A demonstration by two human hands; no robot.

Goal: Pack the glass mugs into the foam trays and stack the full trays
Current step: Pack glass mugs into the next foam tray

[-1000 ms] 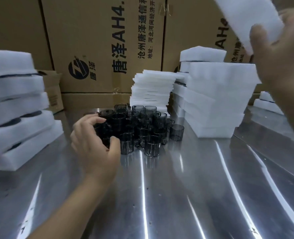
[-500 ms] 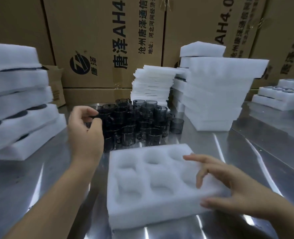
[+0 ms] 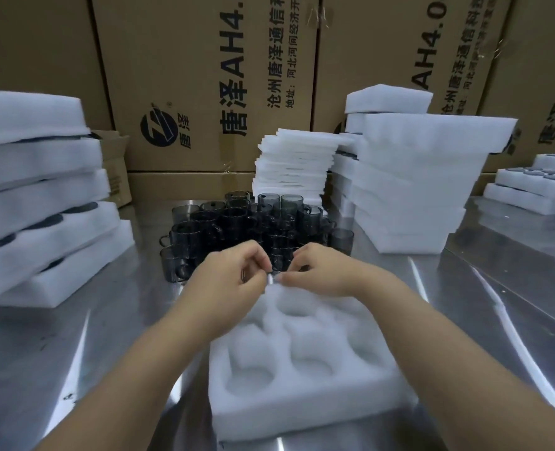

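Foam tray (image 3: pixel 302 395) now laid down (pockets all bare); left hand (image 3: pixel 230 281) and right hand (image 3: pixel 318 271) brought to mugs (image 3: pixel 224 222), fingers curled, grip not discernible. Filling can begin.

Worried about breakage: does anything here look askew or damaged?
The left stack of filled white foam trays sits askew: layers tilt and gape unevenly, dark mugs showing in the gaps. The top tray of the tall empty white foam stack overhangs rightward. No broken glass is visible.
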